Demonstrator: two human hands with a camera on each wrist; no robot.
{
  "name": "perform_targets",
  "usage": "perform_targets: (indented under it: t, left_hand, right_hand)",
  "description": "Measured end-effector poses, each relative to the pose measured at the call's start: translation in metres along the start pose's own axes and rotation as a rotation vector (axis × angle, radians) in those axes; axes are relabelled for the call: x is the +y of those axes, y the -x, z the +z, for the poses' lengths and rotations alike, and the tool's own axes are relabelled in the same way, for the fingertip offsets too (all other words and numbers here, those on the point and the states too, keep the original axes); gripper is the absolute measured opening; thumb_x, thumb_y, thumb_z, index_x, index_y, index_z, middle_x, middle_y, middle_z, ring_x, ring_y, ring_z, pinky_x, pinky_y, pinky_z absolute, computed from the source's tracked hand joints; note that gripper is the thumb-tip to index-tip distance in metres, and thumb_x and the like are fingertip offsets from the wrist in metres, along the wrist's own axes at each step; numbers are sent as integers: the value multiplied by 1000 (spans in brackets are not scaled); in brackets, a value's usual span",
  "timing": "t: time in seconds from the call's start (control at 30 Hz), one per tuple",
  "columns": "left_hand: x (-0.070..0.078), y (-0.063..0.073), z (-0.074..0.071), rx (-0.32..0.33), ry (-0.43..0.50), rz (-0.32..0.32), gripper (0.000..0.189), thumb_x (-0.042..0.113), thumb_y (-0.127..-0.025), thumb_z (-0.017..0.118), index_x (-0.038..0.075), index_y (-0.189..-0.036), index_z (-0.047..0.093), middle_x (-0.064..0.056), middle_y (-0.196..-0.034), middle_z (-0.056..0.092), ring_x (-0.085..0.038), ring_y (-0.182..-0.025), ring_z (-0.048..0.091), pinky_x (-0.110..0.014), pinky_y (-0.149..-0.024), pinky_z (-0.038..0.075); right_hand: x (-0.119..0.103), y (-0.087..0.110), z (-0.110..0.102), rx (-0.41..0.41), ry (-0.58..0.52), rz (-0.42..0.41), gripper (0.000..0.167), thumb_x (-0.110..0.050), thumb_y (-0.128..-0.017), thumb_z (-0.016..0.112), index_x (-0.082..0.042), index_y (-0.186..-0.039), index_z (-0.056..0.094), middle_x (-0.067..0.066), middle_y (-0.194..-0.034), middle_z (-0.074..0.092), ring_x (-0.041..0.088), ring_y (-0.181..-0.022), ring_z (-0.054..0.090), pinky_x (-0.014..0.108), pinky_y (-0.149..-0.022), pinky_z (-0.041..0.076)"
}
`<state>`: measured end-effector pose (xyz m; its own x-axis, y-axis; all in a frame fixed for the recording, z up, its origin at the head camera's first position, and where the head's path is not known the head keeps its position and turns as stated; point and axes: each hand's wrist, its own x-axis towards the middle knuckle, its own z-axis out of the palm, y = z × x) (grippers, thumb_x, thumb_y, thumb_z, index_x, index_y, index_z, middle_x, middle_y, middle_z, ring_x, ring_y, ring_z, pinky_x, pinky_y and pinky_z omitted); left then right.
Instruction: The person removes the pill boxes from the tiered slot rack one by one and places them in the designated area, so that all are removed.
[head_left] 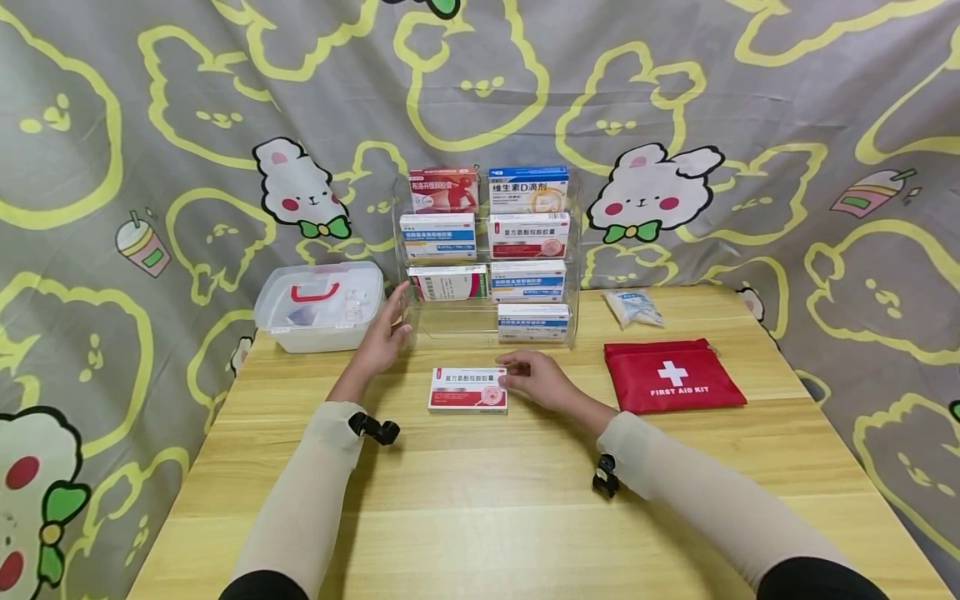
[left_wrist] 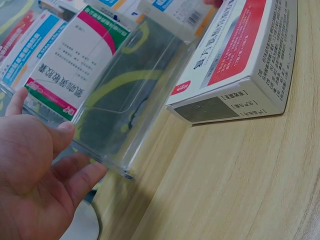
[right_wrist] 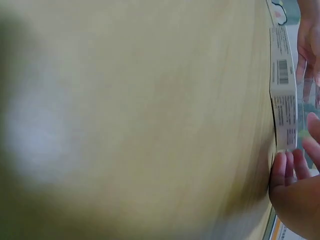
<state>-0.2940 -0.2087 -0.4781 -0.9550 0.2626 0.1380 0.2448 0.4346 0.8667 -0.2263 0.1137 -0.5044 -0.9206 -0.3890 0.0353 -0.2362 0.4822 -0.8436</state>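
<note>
A white-and-red medicine box [head_left: 468,390] lies flat on the table in front of a clear tiered rack [head_left: 453,325]. My right hand [head_left: 536,379] holds this box by its right end, with fingertips against the far corner; the right wrist view shows those fingers low beside the box [right_wrist: 285,120]. My left hand [head_left: 382,337] rests against the rack's left side, fingers loosely spread along the clear edge, as the left wrist view shows the hand [left_wrist: 45,170] close up. Several medicine boxes stand in the rack, among them a white one with green and magenta [head_left: 448,283].
Left of the rack stands a lidded clear plastic case [head_left: 318,308] with a red handle. A red first aid pouch [head_left: 675,375] and a small plastic packet [head_left: 634,308] lie to the right. A patterned curtain [head_left: 480,83] hangs behind the wooden table [head_left: 480,500].
</note>
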Motion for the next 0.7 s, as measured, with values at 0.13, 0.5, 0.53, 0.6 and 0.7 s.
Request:
perform_targets:
  t: [0.13, 0.5, 0.53, 0.6, 0.7]
  left_hand:
    - [-1, -2, 0, -8, 11, -8, 83, -12, -104, 44, 29, -167, 11, -19, -171, 13, -40, -154, 18, -47, -86, 47]
    - [-1, 2, -1, 12, -10, 12, 87, -10, -104, 47, 41, -165, 13, -15, -171, 18, -36, -154, 23, -27, -73, 48]
    - [-1, 2, -1, 13, -4, 14, 87, -10, -104, 46, 41, -165, 14, -16, -171, 18, -37, -154, 24, -27, -72, 48]
    - [-1, 2, 0, 15, 3, 20, 87, -12, -103, 46, 41, -165, 15, -16, -171, 18, -37, -153, 25, -26, -70, 48]
    - [-1, 2, 0, 18, 1, 18, 88, -11, -103, 46, 44, -164, 16, -15, -171, 18, -36, -153, 25, -25, -69, 48]
  right_hand:
    - [-5, 11, 3, -3, -12, -48, 37, -10, -91, 80, -4, -126, 72, 10, -124, 66, 25, -108, 63, 40, -96, 54]
    - [-3, 27, 9, -75, -16, -86, 44, -12, -87, 84, -8, -129, 71, 6, -129, 60, 25, -100, 60, 27, -83, 51]
    - [-2, 27, 9, -80, -12, -85, 44, -11, -86, 85, -9, -128, 71, 5, -130, 60, 25, -100, 60, 27, -84, 51]
    - [0, 27, 10, -84, -5, -90, 44, -10, -86, 84, -9, -128, 71, 5, -131, 60, 25, -101, 60, 27, -84, 51]
    - [2, 25, 10, -87, 3, -95, 43, -9, -86, 84, -9, -127, 72, 6, -131, 60, 24, -100, 59, 27, -83, 50]
